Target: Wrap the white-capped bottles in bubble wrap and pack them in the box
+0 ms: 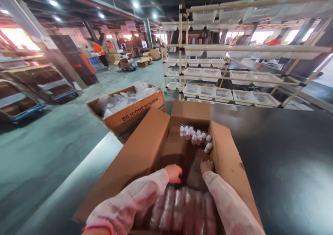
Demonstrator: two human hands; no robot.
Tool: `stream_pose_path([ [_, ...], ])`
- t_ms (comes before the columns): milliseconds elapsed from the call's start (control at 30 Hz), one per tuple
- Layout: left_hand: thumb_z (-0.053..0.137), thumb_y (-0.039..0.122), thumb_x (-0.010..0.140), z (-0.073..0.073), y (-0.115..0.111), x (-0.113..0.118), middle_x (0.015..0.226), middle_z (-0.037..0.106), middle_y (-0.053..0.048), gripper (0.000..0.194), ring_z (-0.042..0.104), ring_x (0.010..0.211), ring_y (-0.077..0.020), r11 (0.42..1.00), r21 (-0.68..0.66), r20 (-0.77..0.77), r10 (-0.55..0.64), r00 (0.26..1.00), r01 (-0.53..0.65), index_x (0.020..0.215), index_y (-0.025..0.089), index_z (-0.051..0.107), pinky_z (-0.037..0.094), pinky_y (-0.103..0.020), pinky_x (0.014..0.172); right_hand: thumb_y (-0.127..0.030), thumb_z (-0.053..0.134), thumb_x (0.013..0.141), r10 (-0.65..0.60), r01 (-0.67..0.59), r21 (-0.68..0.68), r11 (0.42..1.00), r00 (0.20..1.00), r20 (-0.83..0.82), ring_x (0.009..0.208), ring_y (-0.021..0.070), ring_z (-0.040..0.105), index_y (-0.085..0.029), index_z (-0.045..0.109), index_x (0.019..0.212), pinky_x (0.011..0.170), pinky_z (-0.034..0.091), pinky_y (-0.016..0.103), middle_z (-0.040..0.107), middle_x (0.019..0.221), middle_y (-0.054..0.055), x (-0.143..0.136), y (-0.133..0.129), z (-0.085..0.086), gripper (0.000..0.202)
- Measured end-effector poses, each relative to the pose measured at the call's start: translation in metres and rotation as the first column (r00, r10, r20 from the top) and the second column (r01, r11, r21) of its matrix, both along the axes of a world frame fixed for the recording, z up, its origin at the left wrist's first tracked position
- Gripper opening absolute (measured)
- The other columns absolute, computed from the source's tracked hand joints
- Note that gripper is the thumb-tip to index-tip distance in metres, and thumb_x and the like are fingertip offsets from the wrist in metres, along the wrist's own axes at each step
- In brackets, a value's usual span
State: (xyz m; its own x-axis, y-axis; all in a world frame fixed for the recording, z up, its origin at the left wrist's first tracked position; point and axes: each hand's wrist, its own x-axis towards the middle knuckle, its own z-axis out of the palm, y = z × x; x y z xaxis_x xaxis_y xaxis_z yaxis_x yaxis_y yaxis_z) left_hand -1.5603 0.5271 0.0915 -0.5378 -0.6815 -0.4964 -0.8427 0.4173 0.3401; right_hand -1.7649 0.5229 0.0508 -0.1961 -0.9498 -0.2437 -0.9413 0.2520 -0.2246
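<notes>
An open cardboard box (189, 111) stands in front of me with both my hands inside. My left hand (173, 173) is over the middle of the box, its fingers curled and nothing visible in them. Along the right wall, my right hand (206, 166) has its fingers closed at the upper edge of a thin, grey-brown sheet or bag (195, 175), which looks see-through. Several small white-capped bottles (194, 139) stand at the far end; one bottle (208, 147) leans apart from them. Rows of clear-wrapped packs (179, 207) fill the near end, partly hidden by my left sleeve.
A carton marked SILICONE RUBBER (140, 109), holding clear plastic bags (122, 99), sits beyond the left flap. The dark tabletop (291, 158) extends right. A rack (180, 54) with white trays stands behind. Loaded carts (39, 86) and a person in orange (98, 49) are farther left.
</notes>
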Motion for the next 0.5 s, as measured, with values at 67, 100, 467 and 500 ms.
stream_pose_path([
  [67, 0.066, 0.018, 0.069, 0.006, -0.028, -0.02, 0.108, 0.07, -0.012, 0.031, 0.062, 0.106, -0.0306, 0.995, 0.021, -0.121, 0.101, 0.987, -0.1, 0.099, 0.018, 0.072, 0.047, -0.041, 0.094, -0.026, 0.058, 0.088, 0.004, -0.007, 0.03, 1.0, 0.995, 0.097, 0.1, 0.0239, 0.06, -0.01, 0.066, 0.097, 0.094, 0.042, 0.047, 0.067, 0.093, 0.011, -0.009, -0.009, -0.004, 0.02],
  [100, 0.064, 0.016, 0.07, 0.007, -0.04, -0.028, 0.109, 0.069, -0.014, 0.032, 0.061, 0.108, -0.0317, 0.988, 0.033, -0.161, 0.153, 0.975, -0.149, 0.101, 0.015, 0.071, 0.045, -0.043, 0.096, -0.028, 0.06, 0.087, 0.018, -0.025, 0.039, 0.999, 0.985, 0.169, 0.095, 0.0219, 0.062, -0.011, 0.067, 0.089, 0.092, 0.044, 0.044, 0.068, 0.089, 0.008, -0.014, -0.014, -0.003, 0.019],
  [467, 0.078, 0.037, 0.061, -0.032, -0.054, -0.051, 0.078, 0.071, -0.008, 0.038, 0.065, 0.071, -0.0179, 0.704, 0.692, -0.482, 0.616, 0.623, -0.16, 0.085, 0.009, 0.068, 0.051, -0.033, 0.074, -0.062, 0.059, 0.067, 0.016, 0.086, -0.095, 0.992, 0.656, 0.755, 0.063, 0.0146, 0.056, -0.011, 0.071, 0.088, 0.058, 0.044, 0.026, 0.068, 0.075, 0.006, -0.101, -0.018, 0.037, 0.057],
  [500, 0.081, 0.042, 0.056, -0.032, -0.05, -0.051, 0.076, 0.07, -0.007, 0.045, 0.064, 0.067, -0.0168, 0.655, 0.74, -0.461, 0.661, 0.592, -0.154, 0.085, 0.01, 0.068, 0.052, -0.033, 0.071, -0.063, 0.059, 0.065, -0.002, 0.122, -0.103, 0.987, 0.657, 0.754, 0.062, 0.0147, 0.056, -0.01, 0.071, 0.087, 0.057, 0.044, 0.027, 0.067, 0.074, 0.007, -0.108, -0.014, 0.041, 0.059],
])
